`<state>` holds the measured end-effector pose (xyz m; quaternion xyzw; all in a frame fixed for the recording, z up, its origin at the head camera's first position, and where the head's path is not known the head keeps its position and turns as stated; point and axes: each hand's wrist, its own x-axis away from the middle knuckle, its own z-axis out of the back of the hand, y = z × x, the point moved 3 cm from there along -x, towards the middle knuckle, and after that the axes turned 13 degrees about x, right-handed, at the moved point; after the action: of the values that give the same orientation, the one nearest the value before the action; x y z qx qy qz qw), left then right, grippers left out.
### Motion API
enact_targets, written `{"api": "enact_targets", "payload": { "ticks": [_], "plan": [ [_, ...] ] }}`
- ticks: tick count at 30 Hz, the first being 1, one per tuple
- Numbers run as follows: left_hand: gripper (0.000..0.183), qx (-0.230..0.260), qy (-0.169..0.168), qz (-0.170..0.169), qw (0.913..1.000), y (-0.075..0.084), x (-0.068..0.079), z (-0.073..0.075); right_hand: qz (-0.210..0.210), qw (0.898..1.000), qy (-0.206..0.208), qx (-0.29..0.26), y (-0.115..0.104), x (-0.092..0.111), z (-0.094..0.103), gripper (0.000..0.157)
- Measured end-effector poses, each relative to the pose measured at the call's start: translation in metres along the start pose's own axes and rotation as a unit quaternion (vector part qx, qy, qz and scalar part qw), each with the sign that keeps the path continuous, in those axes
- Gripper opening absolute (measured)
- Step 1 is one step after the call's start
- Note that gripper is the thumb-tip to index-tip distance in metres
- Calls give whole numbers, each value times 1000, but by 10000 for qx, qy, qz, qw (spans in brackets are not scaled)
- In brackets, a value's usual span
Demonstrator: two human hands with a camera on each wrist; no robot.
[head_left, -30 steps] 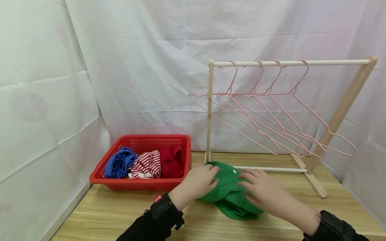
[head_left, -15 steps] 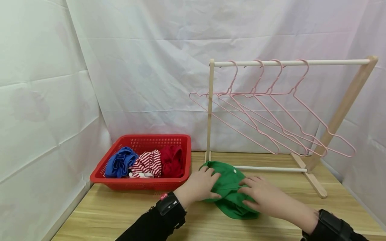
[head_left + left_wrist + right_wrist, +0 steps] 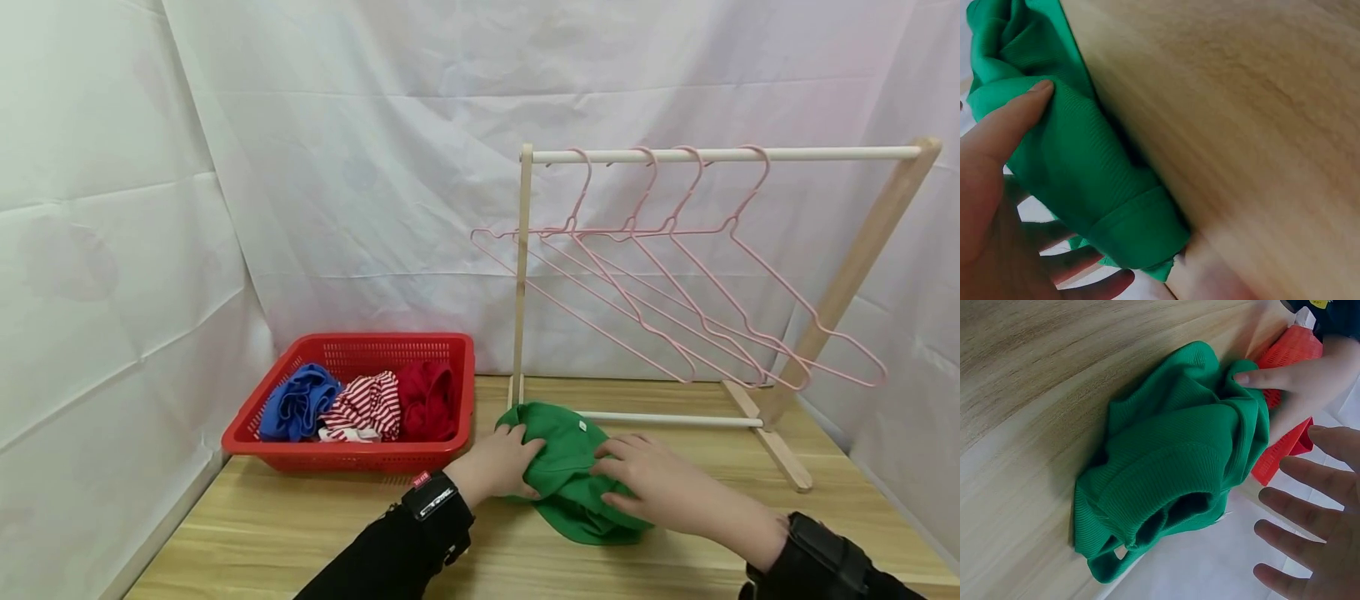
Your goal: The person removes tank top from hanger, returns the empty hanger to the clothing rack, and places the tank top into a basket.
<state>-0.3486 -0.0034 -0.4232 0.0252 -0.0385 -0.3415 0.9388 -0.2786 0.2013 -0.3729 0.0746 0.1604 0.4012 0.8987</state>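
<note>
A green garment (image 3: 573, 467) of finely ribbed cloth lies bunched on the wooden table, a small white tag near its top. My left hand (image 3: 498, 462) is at its left side. In the left wrist view its thumb (image 3: 1025, 115) rests on the cloth while the other fingers spread out along the far edge. Over the garment's right side is my right hand (image 3: 648, 483), overlapping it in the head view. The right wrist view has these fingers (image 3: 1300, 506) spread apart, off the cloth. A folded opening of the garment (image 3: 1166, 462) faces that camera.
A red plastic basket (image 3: 352, 457) at the left holds blue clothing (image 3: 300, 402), red-and-white striped clothing (image 3: 367, 404) and dark red clothing (image 3: 427, 400). Behind the hands stands a rack with a white rail (image 3: 825, 155), wooden posts and several pink hangers (image 3: 697, 308).
My left wrist has shifted a little to the right, and its fingers have drawn slightly lower along the garment's edge. The right hand and the garment have barely moved.
</note>
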Motion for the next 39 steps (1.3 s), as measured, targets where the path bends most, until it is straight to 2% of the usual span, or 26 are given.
{"api": "enact_targets", "payload": {
  "ticks": [10, 17, 25, 34, 39],
  "plan": [
    [81, -268, -219, -50, 9994, 2, 0, -3, -66, 9996, -267, -83, 2, 2, 0, 29],
    [66, -437, -99, -110, 9989, 2, -1, -4, -112, 9992, -358, -158, 5, 4, 1, 28],
    [47, -829, 15, -467, 9955, 5, 2, -1, -244, 9982, -506, -221, 9, 6, 4, 29],
    [31, -204, -492, -610, 9967, 10, 11, -1, -429, 9974, -489, -321, 15, 11, 4, 30],
    [32, 512, -379, -285, 9976, 7, 15, -1, -540, 9972, -387, -331, 17, 13, 5, 31]
  ]
}}
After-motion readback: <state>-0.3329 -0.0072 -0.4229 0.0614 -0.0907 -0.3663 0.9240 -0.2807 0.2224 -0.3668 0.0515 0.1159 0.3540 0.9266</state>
